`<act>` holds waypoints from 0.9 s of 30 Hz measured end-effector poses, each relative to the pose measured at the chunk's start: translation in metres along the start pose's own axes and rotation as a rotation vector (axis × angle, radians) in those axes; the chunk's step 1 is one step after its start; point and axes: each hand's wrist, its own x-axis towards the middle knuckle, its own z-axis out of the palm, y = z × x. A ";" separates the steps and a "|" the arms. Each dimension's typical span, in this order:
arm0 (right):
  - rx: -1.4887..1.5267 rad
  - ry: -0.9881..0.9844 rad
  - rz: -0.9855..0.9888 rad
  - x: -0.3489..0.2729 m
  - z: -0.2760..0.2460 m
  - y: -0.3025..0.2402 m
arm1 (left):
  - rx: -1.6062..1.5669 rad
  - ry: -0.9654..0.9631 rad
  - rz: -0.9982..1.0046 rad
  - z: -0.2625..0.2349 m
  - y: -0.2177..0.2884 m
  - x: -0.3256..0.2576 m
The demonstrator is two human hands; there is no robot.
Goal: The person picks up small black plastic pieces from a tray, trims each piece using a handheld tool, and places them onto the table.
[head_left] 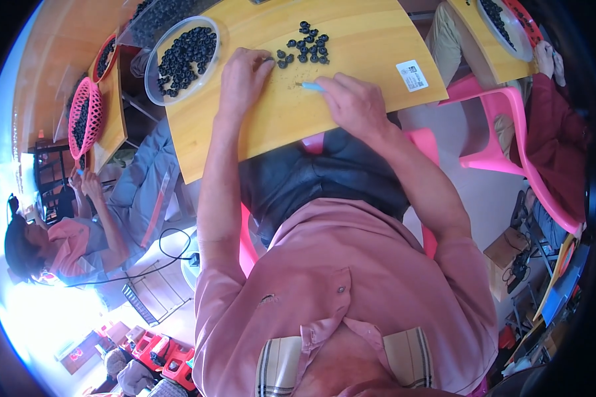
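My left hand [243, 81] rests on the wooden table [371, 40], its fingertips closed on a small black round part that is mostly hidden. In my right hand [356, 100] is a slim tool with a light blue handle [313, 87]; its thin tip points left, and I cannot make out its exact kind. Dark crumbs [297, 86] lie by that tip. Just beyond my hands is a loose cluster of small black round parts [303, 47], some with a hole in the middle. Left of my left hand stands a clear plastic bowl [153, 85] holding many more such parts.
A printed white label [412, 76] is stuck on the table's right side. At the left, another person [106, 205] sits by a pink basket [86, 119]. A pink chair [503, 132] and a person in a dark red sleeve [553, 119] are at the right.
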 end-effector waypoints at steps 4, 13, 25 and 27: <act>-0.006 0.008 -0.007 0.000 0.000 0.000 | -0.019 -0.012 -0.058 -0.002 0.008 -0.001; -0.021 0.000 0.001 0.000 -0.001 0.001 | -0.675 0.091 -0.400 0.009 0.048 -0.059; -0.081 0.032 -0.107 -0.001 0.003 -0.004 | -0.857 0.153 -0.378 0.025 0.055 -0.077; -0.085 0.034 -0.118 -0.001 0.003 -0.005 | -0.858 0.140 -0.380 0.023 0.059 -0.077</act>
